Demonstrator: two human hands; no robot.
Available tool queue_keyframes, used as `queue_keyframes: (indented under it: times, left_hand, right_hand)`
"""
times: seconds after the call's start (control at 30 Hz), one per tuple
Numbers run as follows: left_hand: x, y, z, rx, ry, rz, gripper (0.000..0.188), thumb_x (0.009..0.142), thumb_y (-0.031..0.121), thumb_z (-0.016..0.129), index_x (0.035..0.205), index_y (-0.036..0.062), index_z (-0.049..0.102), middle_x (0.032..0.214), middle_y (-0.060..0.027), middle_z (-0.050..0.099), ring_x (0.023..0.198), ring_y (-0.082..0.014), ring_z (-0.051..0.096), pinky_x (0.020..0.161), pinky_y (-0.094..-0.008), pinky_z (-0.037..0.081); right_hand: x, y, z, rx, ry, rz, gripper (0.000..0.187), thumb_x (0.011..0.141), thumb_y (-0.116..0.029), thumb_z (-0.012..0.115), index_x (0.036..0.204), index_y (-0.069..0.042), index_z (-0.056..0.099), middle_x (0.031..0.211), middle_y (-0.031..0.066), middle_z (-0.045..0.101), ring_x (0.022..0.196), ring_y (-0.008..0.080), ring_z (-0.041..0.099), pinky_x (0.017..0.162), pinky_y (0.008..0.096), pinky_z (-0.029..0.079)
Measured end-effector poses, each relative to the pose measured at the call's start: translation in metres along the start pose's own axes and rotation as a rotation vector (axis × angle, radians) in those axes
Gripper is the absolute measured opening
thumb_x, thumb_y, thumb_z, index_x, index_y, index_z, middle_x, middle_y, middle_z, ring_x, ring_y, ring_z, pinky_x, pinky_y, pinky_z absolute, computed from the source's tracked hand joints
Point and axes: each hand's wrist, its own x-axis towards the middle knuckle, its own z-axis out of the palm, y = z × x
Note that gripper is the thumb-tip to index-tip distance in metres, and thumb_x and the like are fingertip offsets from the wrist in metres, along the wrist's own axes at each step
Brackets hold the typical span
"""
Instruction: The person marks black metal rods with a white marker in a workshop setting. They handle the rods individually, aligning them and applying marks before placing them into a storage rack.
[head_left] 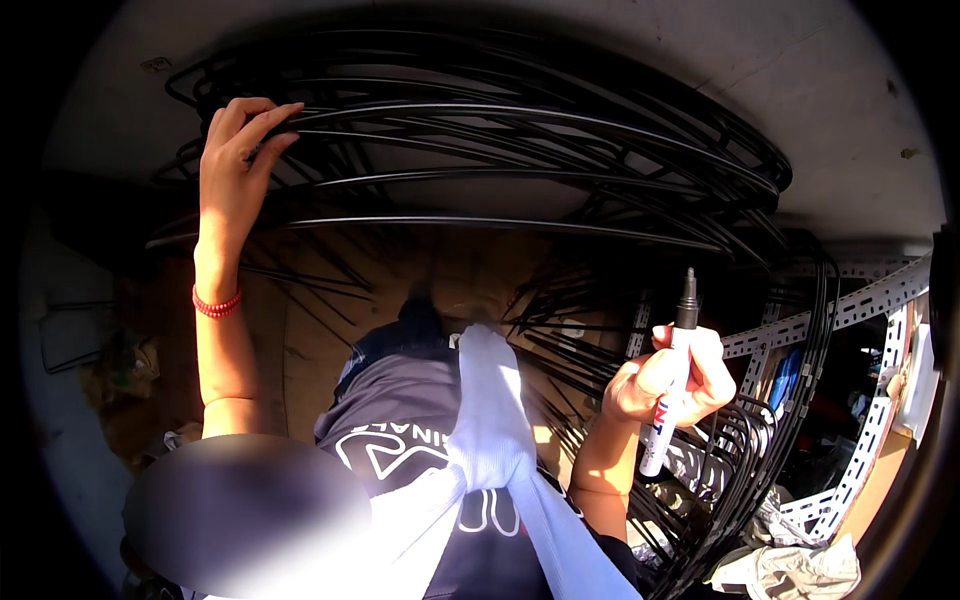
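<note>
My left hand [236, 150] reaches up to the far left end of a stack of black bent metal rods. Its thumb and fingers pinch one long black rod [450, 107], and a red bead bracelet circles the wrist. In front of me on the right, my right hand [708, 372] is wrapped around a white marker pen [656, 440]. The marker stands nearly upright, its black and grey tip end pointing up, just below the right part of the stack. Part of its barrel is hidden by the fingers.
More black bent rods [745, 490] hang in a bundle at my right. Beyond them stands a white perforated metal shelf [870, 300] with mixed items. A crumpled pale cloth [800, 572] lies at the lower right. A light wall [850, 130] rises behind the stack.
</note>
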Motion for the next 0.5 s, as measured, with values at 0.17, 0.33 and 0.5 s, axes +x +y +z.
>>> queue_keyframes:
  times: [0.17, 0.33, 0.5]
  left_hand:
    - [-0.004, 0.006, -0.002, -0.017, 0.092, -0.091, 0.027, 0.071, 0.003, 0.066, 0.098, 0.0085, 0.064, 0.085, -0.0035, 0.053, 0.078, -0.0161, 0.051, 0.067, -0.0256, 0.043]
    - [-0.027, -0.001, -0.012, -0.047, 0.259, -0.081, 0.017, 0.07, -0.002, 0.067, 0.085, 0.0035, 0.063, 0.082, -0.0056, 0.054, 0.07, -0.0146, 0.052, 0.06, -0.0236, 0.042]
    - [-0.07, 0.036, -0.002, -0.481, 0.199, -0.232, 0.01, 0.071, 0.0, 0.067, 0.075, 0.0015, 0.058, 0.071, -0.0048, 0.053, 0.062, -0.0124, 0.049, 0.053, -0.0216, 0.039]
  right_hand:
    - [0.026, 0.014, 0.0, -0.161, -0.062, -0.023, 0.047, 0.087, -0.041, 0.049, 0.103, 0.003, 0.046, 0.063, 0.0146, 0.058, 0.049, 0.0131, 0.047, 0.048, 0.0193, 0.038]
    - [0.02, 0.022, 0.014, -0.089, -0.132, 0.087, 0.047, 0.088, -0.044, 0.045, 0.098, 0.003, 0.049, 0.059, 0.0147, 0.058, 0.048, 0.014, 0.049, 0.044, 0.0192, 0.037]
    - [-0.004, 0.01, 0.035, 0.217, -0.271, 0.153, 0.042, 0.089, -0.039, 0.046, 0.097, 0.002, 0.047, 0.059, 0.0171, 0.057, 0.046, 0.0156, 0.048, 0.044, 0.0188, 0.036]
